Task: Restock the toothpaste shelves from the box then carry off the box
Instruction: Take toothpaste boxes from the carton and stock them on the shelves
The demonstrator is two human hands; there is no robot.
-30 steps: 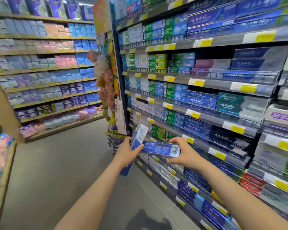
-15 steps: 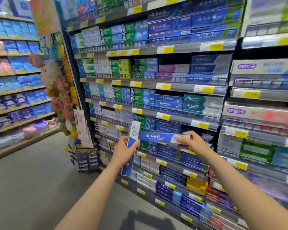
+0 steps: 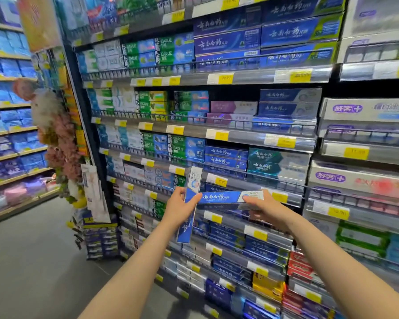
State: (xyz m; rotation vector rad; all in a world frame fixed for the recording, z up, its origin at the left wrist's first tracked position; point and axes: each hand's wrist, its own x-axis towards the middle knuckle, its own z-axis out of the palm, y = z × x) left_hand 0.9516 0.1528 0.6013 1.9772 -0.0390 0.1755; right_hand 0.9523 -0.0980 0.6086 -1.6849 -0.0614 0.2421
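Only one view is given, taken from a camera worn on the person's head. It is pointed forward and a little down, at the tall grey metal shelves (image 3: pixel 251 134) packed with blue, green and white toothpaste boxes. The shelves are seen from close by and at a slant, running away toward the left. Both bare arms are seen reaching in from the bottom edge. The picture is wide, so straight shelf lines look bent near the sides. The grey shop floor (image 3: pixel 32 261) is seen at the lower left, and more wooden shelves (image 3: pixel 9 132) are seen far off on the left, blurred.
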